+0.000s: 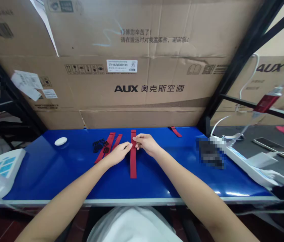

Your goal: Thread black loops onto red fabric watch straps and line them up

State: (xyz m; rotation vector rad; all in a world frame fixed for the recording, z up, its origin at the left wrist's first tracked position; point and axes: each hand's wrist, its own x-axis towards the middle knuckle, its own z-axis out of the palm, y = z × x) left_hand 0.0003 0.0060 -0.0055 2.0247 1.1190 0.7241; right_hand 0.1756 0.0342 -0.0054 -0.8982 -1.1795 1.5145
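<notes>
A flat red webbing strap extends lengthwise in front of me on the blue table, its far end folded over. My left hand is closed at the strap's left edge, thumb against the webbing. A small dark spot shows by its fingers; whether it is a buckle or shadow I cannot tell. From the right, my right hand pinches the same strap with thumb and forefinger. Left of my hands lie more red straps and several black plastic buckles, partly overlapping. Another short red strap with a black buckle lies at the back right.
A large cardboard box stands behind the blue table. A white oval object lies at the left, beyond a white power strip. On the right are a blurred dark object, another power strip and a phone.
</notes>
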